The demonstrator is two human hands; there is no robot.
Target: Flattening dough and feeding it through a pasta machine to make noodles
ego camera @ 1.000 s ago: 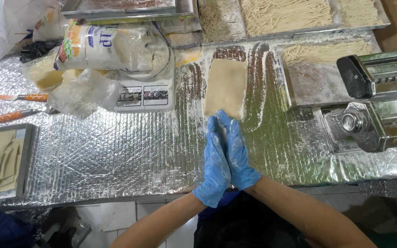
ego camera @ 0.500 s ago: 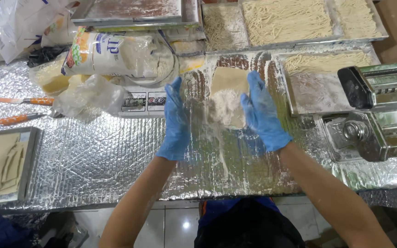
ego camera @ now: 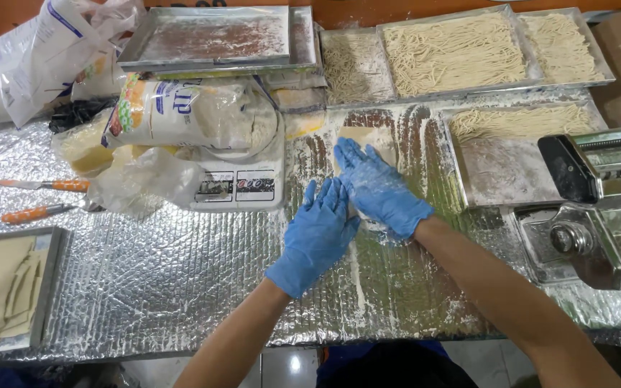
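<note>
Both my hands wear blue gloves. My right hand (ego camera: 376, 188) lies flat on a floured sheet of pale dough (ego camera: 375, 138) on the foil-covered table (ego camera: 167, 280), fingers spread over its near part. My left hand (ego camera: 320, 231) rests flat on the foil just left of the dough's near end, fingers together and touching the right hand's side. Neither hand grips anything. Most of the dough's near half is hidden under the right hand.
A metal pasta machine (ego camera: 598, 208) stands at the right. Trays of cut noodles (ego camera: 454, 54) line the back. A scale (ego camera: 242, 188) carries a flour bag (ego camera: 181, 111); two orange-handled knives (ego camera: 37, 197) and a tray of dough sheets (ego camera: 1, 287) lie at the left.
My hands, pressed together a second ago, spread apart over the dough sprinkling flour, then came down; the right now lies on the dough, the left beside it.
</note>
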